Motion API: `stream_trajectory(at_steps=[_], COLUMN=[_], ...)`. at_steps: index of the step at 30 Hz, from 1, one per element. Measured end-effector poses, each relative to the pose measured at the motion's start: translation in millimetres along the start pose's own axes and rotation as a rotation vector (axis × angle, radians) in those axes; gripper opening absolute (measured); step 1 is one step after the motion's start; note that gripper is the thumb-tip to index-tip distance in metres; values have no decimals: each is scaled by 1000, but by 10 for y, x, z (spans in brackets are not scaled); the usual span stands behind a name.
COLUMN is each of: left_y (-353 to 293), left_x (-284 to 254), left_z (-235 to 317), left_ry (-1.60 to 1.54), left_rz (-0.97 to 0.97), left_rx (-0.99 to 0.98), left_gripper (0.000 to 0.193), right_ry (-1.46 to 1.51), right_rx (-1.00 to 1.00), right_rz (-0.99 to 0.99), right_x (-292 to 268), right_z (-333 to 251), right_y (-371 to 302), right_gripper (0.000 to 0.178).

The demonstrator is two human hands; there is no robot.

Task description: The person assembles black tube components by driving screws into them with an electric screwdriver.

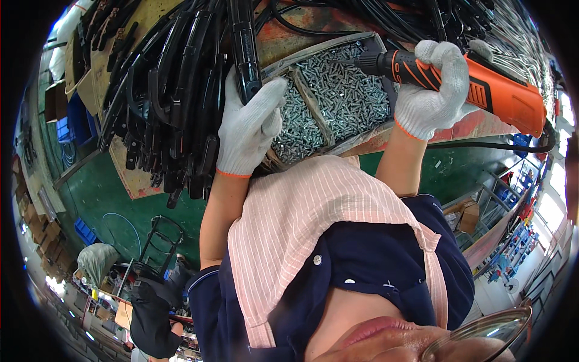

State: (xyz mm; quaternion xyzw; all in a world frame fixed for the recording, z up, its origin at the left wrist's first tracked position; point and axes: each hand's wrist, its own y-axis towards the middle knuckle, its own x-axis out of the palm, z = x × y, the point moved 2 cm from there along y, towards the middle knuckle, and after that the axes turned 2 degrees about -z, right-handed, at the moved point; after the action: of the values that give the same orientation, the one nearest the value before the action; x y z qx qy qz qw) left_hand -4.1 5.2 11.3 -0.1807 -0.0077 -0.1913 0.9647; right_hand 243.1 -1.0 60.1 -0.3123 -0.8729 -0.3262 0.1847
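Observation:
My left hand [252, 123], in a white knitted glove, is closed around the lower end of a long black bar-shaped part [244, 51]. An orange and black electric screwdriver [482, 87] lies in my right hand [437, 87], gloved the same way, with the fingers wrapped about its body. Its black nose points left, over a shallow box [386, 45] of small silver screws [356, 99]. A strip divides the box into two parts, both full of screws. The box sits between my hands, close to my body.
A heap of similar black parts [175, 90] hangs over the table edge left of my left hand. Black cables [313, 27] lie behind the box, and pale wires [512, 36] at far right. A cord [494, 145] trails from the screwdriver. Another person [154, 314] is at lower left.

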Motion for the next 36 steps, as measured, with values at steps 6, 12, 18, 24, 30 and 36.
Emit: stream_trajectory(at_steps=[6,12,18,24,30,36], left_y=[-22,-54,25,50,49,33], left_x=[4,38,72,153,178,131], left_z=[-4,-23,5,91,107,34], left_ry=[106,-230,-220,-531,-528,-535], left_rz=[4,1,-5,33,22,36], left_rx=[-2,23,-85,-118,-79,-98], left_gripper=[44,49,66,72,75,77], right_ry=[-116,-106,-54,206,365,465], right_rx=[-10,0,15,138,246,283], right_rz=[24,47,135,141,65,-41], right_x=[26,-29,-5,-192,-79,303], right_z=[45,2,-214,-285,-306,-132], right_y=[-20,25,107,234,196,13], right_gripper=[42,35,18,19,20,23])
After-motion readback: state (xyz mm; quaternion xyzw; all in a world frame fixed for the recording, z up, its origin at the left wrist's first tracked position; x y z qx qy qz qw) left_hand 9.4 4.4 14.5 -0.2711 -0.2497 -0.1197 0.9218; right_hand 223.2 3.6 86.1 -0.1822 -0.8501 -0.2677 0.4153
